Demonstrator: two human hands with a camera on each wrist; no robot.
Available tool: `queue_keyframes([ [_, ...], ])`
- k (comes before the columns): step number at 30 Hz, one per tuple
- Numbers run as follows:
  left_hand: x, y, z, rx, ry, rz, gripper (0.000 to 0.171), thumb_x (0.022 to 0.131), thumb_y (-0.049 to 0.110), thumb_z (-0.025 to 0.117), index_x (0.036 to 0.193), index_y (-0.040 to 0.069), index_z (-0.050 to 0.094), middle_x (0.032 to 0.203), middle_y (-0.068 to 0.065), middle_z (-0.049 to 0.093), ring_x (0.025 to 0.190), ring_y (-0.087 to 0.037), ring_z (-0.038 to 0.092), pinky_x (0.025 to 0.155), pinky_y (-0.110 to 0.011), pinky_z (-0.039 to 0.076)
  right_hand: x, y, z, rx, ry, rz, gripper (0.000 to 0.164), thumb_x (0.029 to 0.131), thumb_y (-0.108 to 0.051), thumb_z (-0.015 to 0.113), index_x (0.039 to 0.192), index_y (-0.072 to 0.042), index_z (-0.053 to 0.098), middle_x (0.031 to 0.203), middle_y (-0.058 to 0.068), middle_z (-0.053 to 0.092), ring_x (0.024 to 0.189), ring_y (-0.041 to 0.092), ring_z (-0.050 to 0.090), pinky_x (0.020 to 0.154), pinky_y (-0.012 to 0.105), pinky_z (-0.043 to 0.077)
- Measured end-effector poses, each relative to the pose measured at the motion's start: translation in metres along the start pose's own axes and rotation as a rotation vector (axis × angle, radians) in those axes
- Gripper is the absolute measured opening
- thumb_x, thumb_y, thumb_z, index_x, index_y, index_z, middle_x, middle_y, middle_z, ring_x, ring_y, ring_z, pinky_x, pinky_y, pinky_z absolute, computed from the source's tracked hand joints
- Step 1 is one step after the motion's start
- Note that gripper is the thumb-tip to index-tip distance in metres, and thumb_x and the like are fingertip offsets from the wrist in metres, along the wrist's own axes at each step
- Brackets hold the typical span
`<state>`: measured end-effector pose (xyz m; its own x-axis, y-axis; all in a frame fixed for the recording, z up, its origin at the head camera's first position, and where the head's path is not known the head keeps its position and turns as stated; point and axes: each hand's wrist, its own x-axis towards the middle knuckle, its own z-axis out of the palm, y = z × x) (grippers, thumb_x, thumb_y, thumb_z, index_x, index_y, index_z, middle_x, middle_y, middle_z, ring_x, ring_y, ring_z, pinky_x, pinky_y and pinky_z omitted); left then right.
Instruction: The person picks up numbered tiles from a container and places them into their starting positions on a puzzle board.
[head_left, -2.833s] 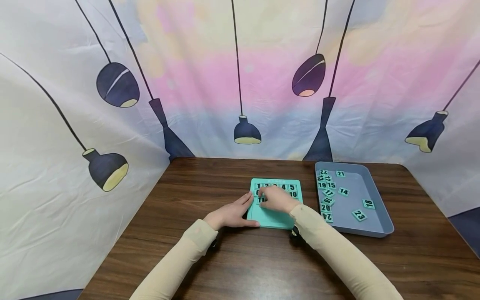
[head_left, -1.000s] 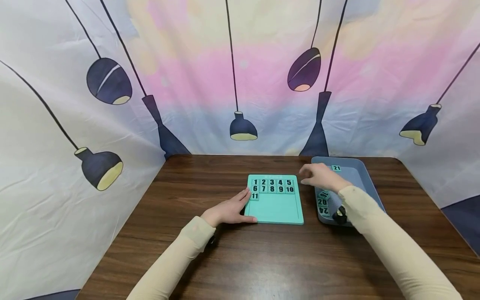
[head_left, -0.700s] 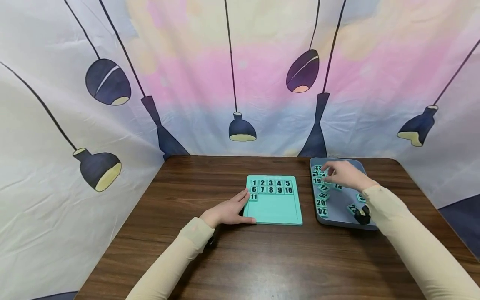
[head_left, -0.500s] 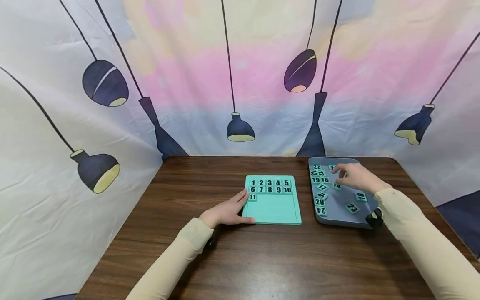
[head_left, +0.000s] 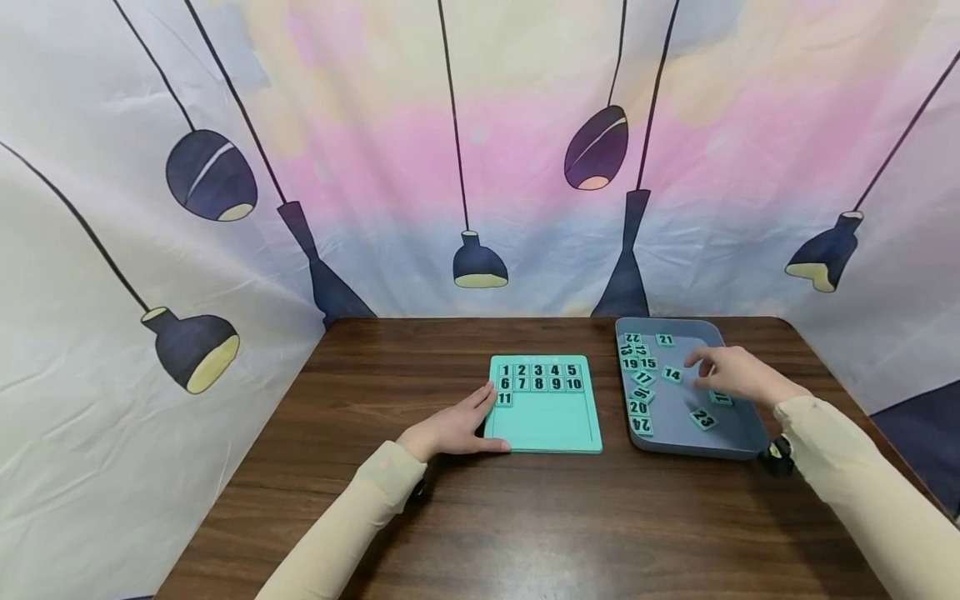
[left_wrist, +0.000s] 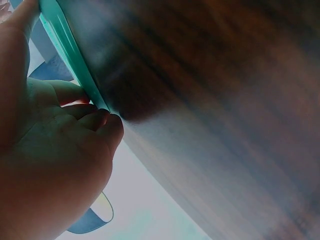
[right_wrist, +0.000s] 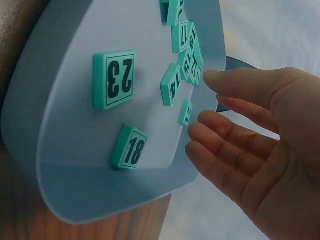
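Observation:
A turquoise number board lies on the table, with tiles 1 to 10 in two full rows and tile 11 starting a third. My left hand rests against the board's left edge, fingers and thumb spread; the left wrist view shows fingertips touching that edge. Over the grey tray hovers my right hand, fingers loosely bent and holding nothing. Below it are tile 18, partly covered in the head view, tile 23 and tile 14.
More number tiles crowd the tray's left side, among them tile 20 and tile 15. Tile 21 lies near the far end. The tray has raised walls. A patterned curtain hangs behind the brown wooden table.
My right hand has gone from the board to the tray and then moved rightward over it, away from the crowded tiles. Tile 11 is now uncovered. The left hand keeps its place on the board.

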<state>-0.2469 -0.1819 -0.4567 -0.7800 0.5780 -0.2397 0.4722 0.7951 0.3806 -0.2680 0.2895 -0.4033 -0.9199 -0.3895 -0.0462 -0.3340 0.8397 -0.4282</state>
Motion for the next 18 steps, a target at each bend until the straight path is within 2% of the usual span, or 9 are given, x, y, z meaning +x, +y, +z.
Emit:
queue_keyframes([
  [10, -0.004, -0.001, 0.001, -0.022, 0.002, -0.011, 0.101, 0.094, 0.065, 0.058, 0.163, 0.010, 0.011, 0.170, -0.007, 0.000, 0.154, -0.024, 0.014, 0.116, -0.045, 0.030, 0.021, -0.004, 0.011, 0.038, -0.028, -0.009, 0.037, 0.094, -0.014, 0.070, 0.124, 0.008, 0.065, 0.099, 0.015, 0.067, 0.080, 0.022, 0.063, 0.066, 0.040, 0.051],
  [18, -0.002, 0.000, 0.000, -0.016, 0.008, -0.002, 0.102, 0.093, 0.067, 0.059, 0.163, 0.009, 0.011, 0.170, -0.008, 0.000, 0.154, -0.023, 0.013, 0.116, -0.045, 0.031, 0.044, -0.009, 0.014, 0.038, -0.027, -0.055, 0.039, 0.094, -0.012, 0.069, 0.126, 0.011, 0.063, 0.101, 0.017, 0.067, 0.084, 0.024, 0.064, 0.068, 0.040, 0.053],
])
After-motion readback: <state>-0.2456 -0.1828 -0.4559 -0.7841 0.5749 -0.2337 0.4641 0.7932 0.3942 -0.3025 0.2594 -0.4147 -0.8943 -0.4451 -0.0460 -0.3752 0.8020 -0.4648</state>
